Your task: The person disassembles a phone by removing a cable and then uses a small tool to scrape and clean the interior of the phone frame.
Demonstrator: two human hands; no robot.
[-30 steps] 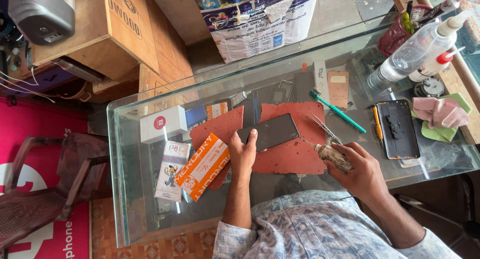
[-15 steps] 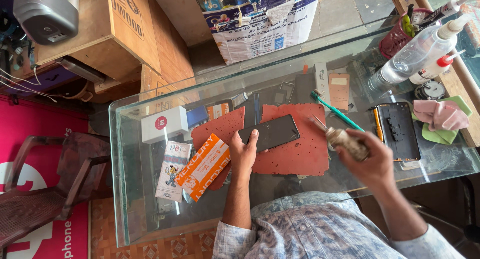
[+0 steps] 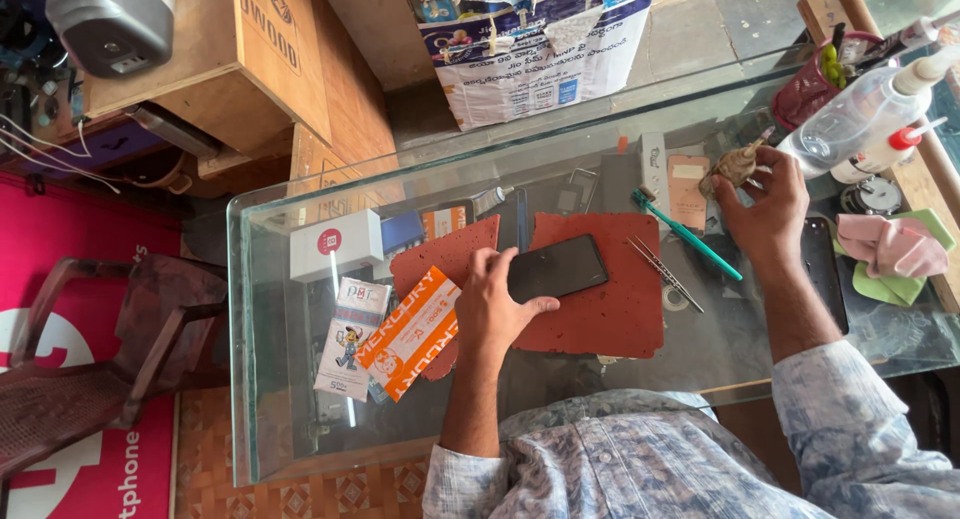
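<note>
Two things are in hand: a dark smartphone (image 3: 557, 269) lying flat on a red mat (image 3: 600, 289) at the middle of the glass counter (image 3: 300, 399), and a small brownish lump, perhaps a rag or brush head (image 3: 733, 166), at about two o'clock from the phone. The left hand (image 3: 495, 314) lies over the phone's near end, fingers spread and curled loosely around its edge, pinning rather than lifting. The right hand (image 3: 765, 214) pinches the lump between closed fingertips.

The phone looks thin, stiff and smooth, likely slippery and easily cracked; its long edges seem the safest hold. The lump looks light and soft.

A green-handled brush (image 3: 690, 237) and metal tweezers (image 3: 662, 271) lie at three o'clock from the phone. What the lump truly is stays unclear, the left hand hides the phone's end, and reflections blur the boxes under the glass.
</note>
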